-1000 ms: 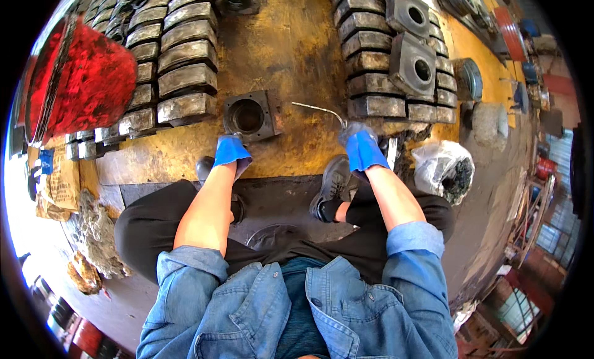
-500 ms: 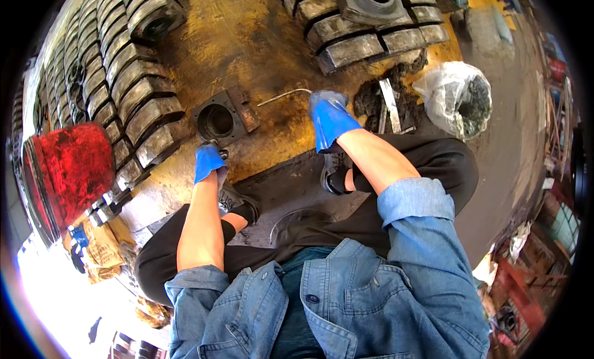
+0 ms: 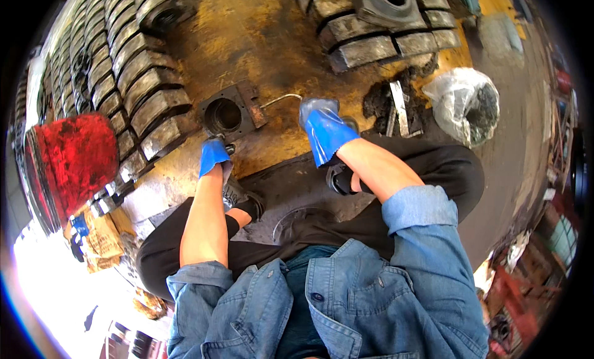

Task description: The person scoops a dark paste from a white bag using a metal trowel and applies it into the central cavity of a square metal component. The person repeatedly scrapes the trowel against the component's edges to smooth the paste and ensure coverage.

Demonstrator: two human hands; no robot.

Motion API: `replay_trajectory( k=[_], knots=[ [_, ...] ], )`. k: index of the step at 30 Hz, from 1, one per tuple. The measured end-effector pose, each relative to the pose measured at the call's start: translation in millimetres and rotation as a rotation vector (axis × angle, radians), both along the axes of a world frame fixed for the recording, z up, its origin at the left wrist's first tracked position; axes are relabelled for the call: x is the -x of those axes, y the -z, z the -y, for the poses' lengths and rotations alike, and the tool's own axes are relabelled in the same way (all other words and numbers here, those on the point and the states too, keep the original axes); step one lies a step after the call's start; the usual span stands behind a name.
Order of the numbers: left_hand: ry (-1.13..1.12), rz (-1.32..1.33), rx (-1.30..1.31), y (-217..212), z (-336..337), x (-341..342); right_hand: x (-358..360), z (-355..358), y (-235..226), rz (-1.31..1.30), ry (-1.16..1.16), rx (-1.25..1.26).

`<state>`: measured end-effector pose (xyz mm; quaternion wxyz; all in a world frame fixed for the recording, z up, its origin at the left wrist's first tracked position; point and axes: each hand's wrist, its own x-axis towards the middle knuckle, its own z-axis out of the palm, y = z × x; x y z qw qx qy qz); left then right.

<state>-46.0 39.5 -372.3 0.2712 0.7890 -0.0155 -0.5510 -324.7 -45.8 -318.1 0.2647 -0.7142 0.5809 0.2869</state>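
Observation:
A square, dark metal block [image 3: 245,119] with a round bore lies on the stained floor in front of me. My left hand [image 3: 215,156], in a blue-cuffed glove, is at the block's near edge and seems to touch it; its fingers are mostly hidden. My right hand [image 3: 322,121], gloved likewise, is closed around a thin bent metal rod [image 3: 279,100]. The rod's free end reaches the block's right side. How the fingers wrap the rod's grip end is hidden by the glove.
Rows of similar metal blocks [image 3: 148,90] stand at the left, with another stack [image 3: 371,48] at the far right. A red bucket [image 3: 77,158] lies at the left. Right of my hand are metal strips [image 3: 399,105] on dark grime and a clear plastic bag [image 3: 455,99].
My right hand has moved left with the rod, whose tip now meets the block. My left hand stays by the block's near edge. The whole view has shifted slightly.

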Motion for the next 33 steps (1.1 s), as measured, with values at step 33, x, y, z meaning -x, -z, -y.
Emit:
replay_trajectory(
  k=[33],
  knots=[
    [0.834, 0.695, 0.077, 60.1, -25.6, -10.1, -19.9, 6.2, 85.0, 0.629, 1.203, -0.454]
  ],
)
